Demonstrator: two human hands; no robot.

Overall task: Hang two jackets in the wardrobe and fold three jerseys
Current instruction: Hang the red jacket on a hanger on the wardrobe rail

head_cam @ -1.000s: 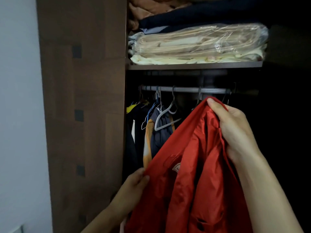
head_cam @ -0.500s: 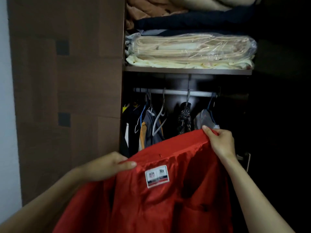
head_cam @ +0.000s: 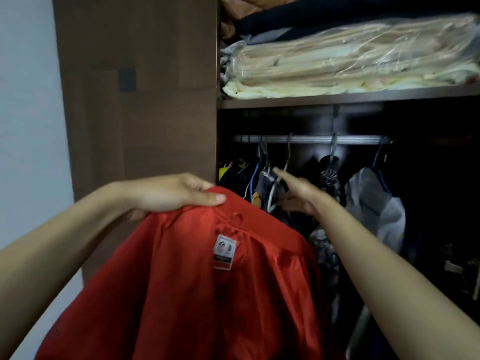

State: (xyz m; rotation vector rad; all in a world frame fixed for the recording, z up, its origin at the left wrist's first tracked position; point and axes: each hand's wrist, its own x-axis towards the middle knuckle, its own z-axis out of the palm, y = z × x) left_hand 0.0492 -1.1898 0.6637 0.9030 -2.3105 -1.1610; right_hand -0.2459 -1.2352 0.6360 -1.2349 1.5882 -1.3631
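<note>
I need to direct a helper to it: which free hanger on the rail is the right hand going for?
Find the metal rail under the wardrobe shelf. Left of its middle hangs a pale grey hanger, just past the right hand fingertips. Unlike its neighbours, it carries no garment.

A dark wooden shelf spans the wardrobe above a metal rail. On the shelf lies a cream bundle in clear plastic, with dark folded fabric stacked on top (its upper part is cut off). Hangers and clothes hang from the rail.
</note>
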